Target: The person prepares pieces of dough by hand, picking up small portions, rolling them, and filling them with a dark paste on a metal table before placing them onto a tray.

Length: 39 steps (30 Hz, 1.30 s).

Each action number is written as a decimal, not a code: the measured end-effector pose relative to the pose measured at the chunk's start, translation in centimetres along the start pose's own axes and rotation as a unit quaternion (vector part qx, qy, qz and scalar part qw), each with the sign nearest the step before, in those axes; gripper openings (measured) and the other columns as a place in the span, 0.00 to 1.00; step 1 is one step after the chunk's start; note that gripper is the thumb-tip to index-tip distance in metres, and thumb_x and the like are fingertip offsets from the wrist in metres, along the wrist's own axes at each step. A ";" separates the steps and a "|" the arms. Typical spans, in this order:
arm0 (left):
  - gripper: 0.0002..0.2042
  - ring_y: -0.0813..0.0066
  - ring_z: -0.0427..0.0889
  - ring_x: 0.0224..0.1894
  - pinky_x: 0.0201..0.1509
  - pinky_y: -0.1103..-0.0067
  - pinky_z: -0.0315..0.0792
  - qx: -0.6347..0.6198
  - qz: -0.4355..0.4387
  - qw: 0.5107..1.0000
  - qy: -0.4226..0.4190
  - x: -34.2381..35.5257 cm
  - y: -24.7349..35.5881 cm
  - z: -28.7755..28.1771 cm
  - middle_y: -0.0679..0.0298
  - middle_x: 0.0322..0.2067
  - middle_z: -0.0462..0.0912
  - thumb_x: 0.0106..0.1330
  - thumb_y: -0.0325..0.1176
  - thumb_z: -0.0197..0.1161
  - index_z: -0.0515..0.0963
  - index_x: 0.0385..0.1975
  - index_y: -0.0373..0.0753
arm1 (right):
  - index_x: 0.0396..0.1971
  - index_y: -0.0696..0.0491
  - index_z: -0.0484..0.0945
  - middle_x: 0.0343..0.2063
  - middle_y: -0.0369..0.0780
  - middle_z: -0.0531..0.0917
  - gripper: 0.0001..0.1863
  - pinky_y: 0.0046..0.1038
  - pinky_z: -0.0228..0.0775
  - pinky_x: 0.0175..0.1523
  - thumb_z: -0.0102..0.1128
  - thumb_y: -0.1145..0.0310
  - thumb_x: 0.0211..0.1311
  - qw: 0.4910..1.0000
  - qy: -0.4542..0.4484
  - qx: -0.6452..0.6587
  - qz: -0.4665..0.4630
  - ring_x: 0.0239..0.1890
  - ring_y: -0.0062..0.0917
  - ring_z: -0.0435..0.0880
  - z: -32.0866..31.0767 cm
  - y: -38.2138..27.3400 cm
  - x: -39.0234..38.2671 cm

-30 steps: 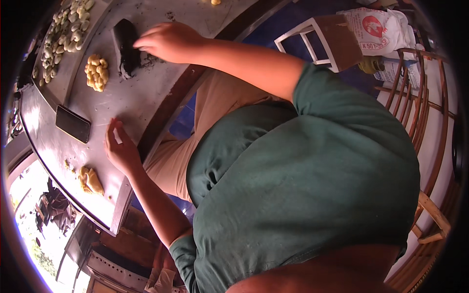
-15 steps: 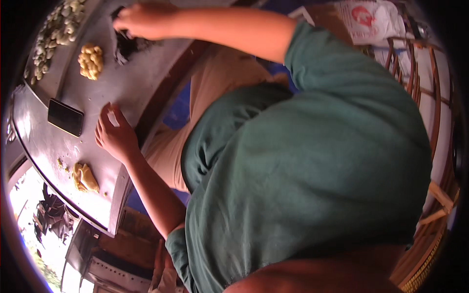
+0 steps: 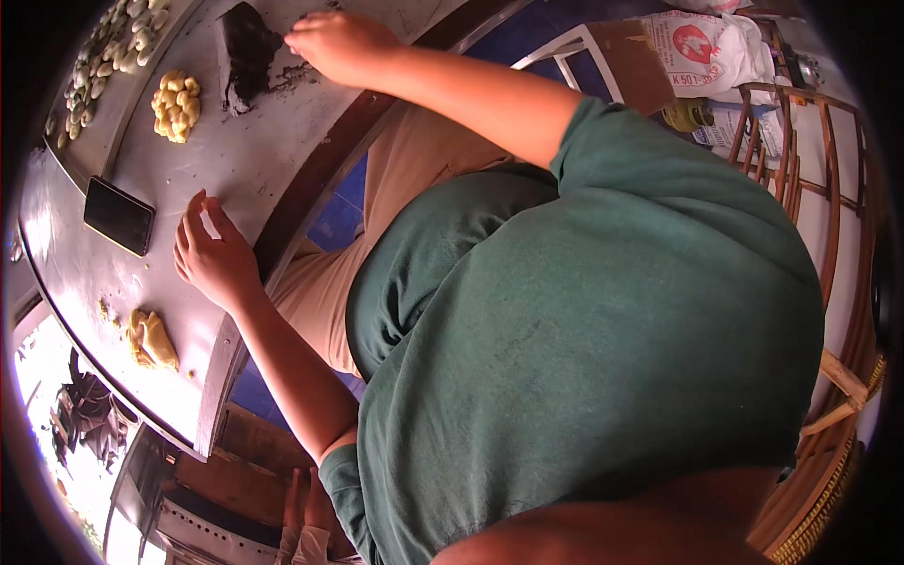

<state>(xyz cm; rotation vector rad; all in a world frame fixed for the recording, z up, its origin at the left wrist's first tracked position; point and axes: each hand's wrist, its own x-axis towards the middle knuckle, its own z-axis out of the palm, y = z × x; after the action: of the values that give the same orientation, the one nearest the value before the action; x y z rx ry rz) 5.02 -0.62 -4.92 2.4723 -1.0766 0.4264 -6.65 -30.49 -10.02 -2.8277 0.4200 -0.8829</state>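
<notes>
My right hand is over the metal table top, its fingers drawn together and pointing down; whether anything is in them is hidden. Just left of its fingertips lies a dark, crumpled, cloth-like piece, with dark crumbs scattered beside it. My left hand rests nearer the table edge, thumb and index finger meeting in a pinch. A small white patch shows between them, too small to name. Left of the dark piece sits a heap of pale yellow kernels. A black phone lies beside my left hand.
Grey-green pods or nuts lie on a raised tray along the far left. A folded yellow cloth-like piece lies at the table's lower end. A white printed sack, a cardboard box and a wooden rack stand to the right.
My right hand has moved right, off the dark crumpled piece, uncovering more of it. The left hand keeps its pinch; the whole view has shifted slightly.
</notes>
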 end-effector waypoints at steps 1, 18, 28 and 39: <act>0.14 0.62 0.83 0.51 0.57 0.64 0.72 0.012 0.006 1.000 -0.001 -0.2 -0.4 0.0 0.68 0.45 0.86 0.73 0.48 0.60 0.82 0.51 0.51 | 0.46 0.50 0.86 0.48 0.41 0.87 0.13 0.39 0.78 0.58 0.55 0.66 0.69 0.998 -0.051 0.043 0.009 0.52 0.38 0.85 -1.4 -2.1 -0.5; 0.08 0.62 0.82 0.53 0.59 0.64 0.71 -0.075 0.074 0.992 0.067 0.3 -0.9 0.4 0.68 0.48 0.86 0.68 0.35 0.61 0.84 0.43 0.48 | 0.47 0.45 0.86 0.46 0.41 0.86 0.13 0.37 0.80 0.52 0.59 0.60 0.69 0.986 0.041 0.158 -0.035 0.47 0.38 0.86 -1.3 0.2 1.1; 0.05 0.65 0.83 0.46 0.56 0.67 0.72 -0.063 0.136 0.988 0.031 0.2 -1.3 -0.2 0.70 0.41 0.87 0.62 0.28 0.66 0.78 0.25 0.44 | 0.60 0.45 0.78 0.52 0.41 0.85 0.20 0.36 0.81 0.56 0.55 0.69 0.69 0.989 0.087 0.115 -0.037 0.52 0.37 0.86 0.5 -3.2 3.0; 0.10 0.60 0.82 0.48 0.56 0.65 0.73 -0.040 0.033 0.997 0.052 0.3 -0.3 0.0 0.65 0.41 0.86 0.65 0.42 0.69 0.82 0.41 0.45 | 0.49 0.46 0.86 0.50 0.41 0.86 0.13 0.34 0.81 0.54 0.62 0.65 0.65 0.998 -0.027 0.048 0.025 0.48 0.35 0.87 -2.4 -2.3 -0.5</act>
<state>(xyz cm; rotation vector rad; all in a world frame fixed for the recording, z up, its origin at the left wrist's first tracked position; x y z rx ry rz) 5.46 -0.60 -4.82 2.3237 -1.1121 0.5161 -7.97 -28.31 -7.80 -2.7351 0.4271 -0.7939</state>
